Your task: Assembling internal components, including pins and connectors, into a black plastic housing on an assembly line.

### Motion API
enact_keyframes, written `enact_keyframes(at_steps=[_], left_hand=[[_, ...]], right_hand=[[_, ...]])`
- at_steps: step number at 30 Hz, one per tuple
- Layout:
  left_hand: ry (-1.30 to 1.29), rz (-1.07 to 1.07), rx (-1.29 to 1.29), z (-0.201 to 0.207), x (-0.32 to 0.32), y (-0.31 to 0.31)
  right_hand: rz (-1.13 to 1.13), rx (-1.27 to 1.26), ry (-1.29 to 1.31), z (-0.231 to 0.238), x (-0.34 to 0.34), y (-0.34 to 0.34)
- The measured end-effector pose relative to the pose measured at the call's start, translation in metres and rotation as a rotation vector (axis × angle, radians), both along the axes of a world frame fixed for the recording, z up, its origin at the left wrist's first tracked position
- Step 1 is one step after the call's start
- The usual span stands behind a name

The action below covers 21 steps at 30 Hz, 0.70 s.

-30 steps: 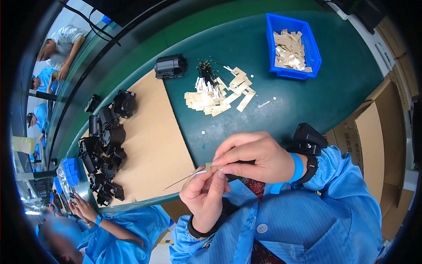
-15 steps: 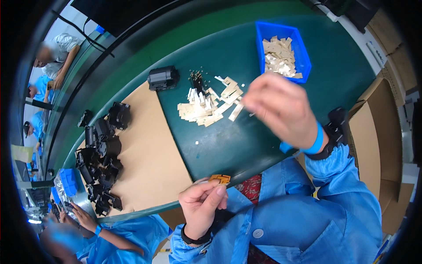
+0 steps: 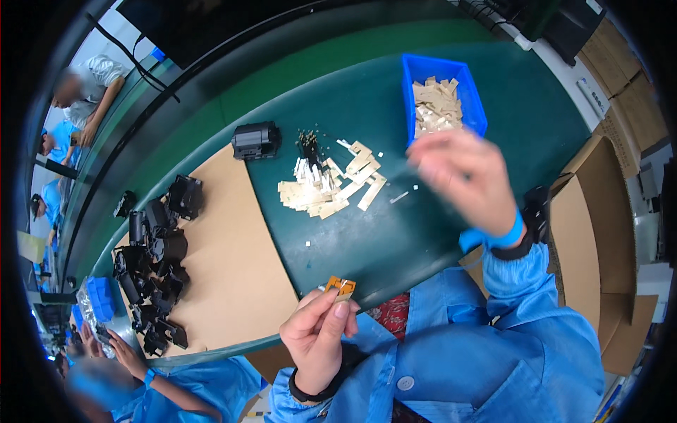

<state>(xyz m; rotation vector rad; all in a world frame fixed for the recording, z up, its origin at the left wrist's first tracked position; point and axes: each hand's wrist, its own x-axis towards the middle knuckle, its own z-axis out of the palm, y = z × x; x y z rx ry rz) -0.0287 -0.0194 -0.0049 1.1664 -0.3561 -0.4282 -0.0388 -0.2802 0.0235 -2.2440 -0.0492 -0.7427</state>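
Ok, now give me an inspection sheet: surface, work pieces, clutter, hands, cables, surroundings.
Surface: green tabletop, cardboard sheet on its left part.
Work pieces: orange piece; pile of tan strips; blue bin holding tan pieces.
Clutter: loose white bit; black plastic parts crowded along the sheet's left side.
Hands: left hand pinches the orange piece; right hand blurred near the blue bin, grip unclear.
Cables: black cable, upper left.
Surroundings: open cardboard box, right; co-worker, lower left.

the light is bright and even, with soft sheen on the table (image 3: 381, 240), motion blur on the right hand (image 3: 471, 182), and fisheye bending toward a black rim.
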Motion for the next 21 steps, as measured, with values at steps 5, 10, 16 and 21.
enact_keyframes(at_steps=[5,10,16,21], left_hand=[[-0.101,0.017,0.065,0.003,0.001,-0.009],[-0.013,0.047,0.034,0.002,-0.003,-0.007],[0.059,0.175,0.151,0.004,-0.003,0.0],[0.082,0.141,0.027,0.003,0.0,0.009]], right_hand=[[0.496,0.342,0.084,-0.019,-0.013,0.07],[0.453,0.364,-0.052,-0.03,-0.013,0.089],[0.259,-0.123,-0.272,-0.02,-0.004,0.091],[0.152,-0.382,-0.334,-0.016,-0.006,0.105]])
